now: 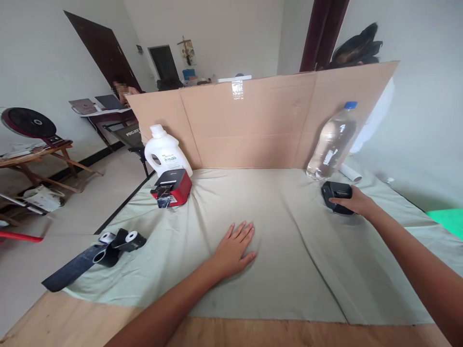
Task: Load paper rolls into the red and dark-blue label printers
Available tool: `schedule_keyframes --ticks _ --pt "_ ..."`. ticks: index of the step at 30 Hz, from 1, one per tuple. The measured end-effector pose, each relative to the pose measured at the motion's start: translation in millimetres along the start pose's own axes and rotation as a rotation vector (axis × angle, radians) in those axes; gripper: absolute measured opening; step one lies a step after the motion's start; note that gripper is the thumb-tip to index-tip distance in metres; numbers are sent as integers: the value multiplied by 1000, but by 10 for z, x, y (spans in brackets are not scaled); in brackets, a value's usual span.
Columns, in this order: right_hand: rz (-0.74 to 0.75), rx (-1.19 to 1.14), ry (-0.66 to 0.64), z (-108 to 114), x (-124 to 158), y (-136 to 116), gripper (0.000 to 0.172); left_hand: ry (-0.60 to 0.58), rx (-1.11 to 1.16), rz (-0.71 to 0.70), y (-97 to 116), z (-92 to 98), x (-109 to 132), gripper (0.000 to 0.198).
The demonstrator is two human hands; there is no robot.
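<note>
My left hand lies flat and open on the pale green cloth near the middle of the table, holding nothing. My right hand reaches to the right side and closes around a small black device that rests on the cloth just in front of a clear water bottle with a blue cap. A red and black label printer sits at the back left, in front of a white detergent jug. Black tape rolls with a loose strip lie at the cloth's left edge.
A cardboard screen stands across the back of the table. A white roll lies behind the bottle. The wooden table edge shows in front. A fan, low tables and a blurred person are off to the left.
</note>
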State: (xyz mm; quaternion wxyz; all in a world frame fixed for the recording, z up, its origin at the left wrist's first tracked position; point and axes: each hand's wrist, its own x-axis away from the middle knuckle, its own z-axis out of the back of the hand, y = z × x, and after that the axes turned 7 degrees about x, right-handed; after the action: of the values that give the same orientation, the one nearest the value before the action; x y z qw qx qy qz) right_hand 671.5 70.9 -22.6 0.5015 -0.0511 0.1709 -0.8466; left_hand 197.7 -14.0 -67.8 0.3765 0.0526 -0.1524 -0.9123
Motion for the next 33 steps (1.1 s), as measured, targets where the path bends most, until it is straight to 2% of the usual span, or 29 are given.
schedule_keyframes --ticks 3,6,9,15,17,19,22,25,30,33 --pt "-141 82 -133 -1 90 -160 96 23 9 -9 -14 -29 -12 71" --pt "-172 134 -136 33 325 -443 98 43 14 -9 -19 -47 -19 72" --pt "-74 95 -132 -32 711 -912 100 50 27 -10 -14 -58 -7 71" --pt "145 50 -170 -369 1568 -2135 93 106 53 3 37 -124 72 67" --pt "183 70 -187 -475 1742 -2437 91 130 60 3 52 -149 90 67" --pt "201 99 -188 -571 1846 -2634 91 148 69 3 59 -165 97 67" --pt "202 136 -166 -704 1920 -2760 89 174 85 -6 62 -170 100 66" --pt "205 141 -121 -813 1962 -2770 86 191 108 -17 66 -151 107 64" --pt "232 56 -59 -862 2022 -2693 92 176 123 -29 66 -97 110 65" --pt "246 -33 -57 -852 1966 -2553 91 147 107 -20 57 -85 102 66"
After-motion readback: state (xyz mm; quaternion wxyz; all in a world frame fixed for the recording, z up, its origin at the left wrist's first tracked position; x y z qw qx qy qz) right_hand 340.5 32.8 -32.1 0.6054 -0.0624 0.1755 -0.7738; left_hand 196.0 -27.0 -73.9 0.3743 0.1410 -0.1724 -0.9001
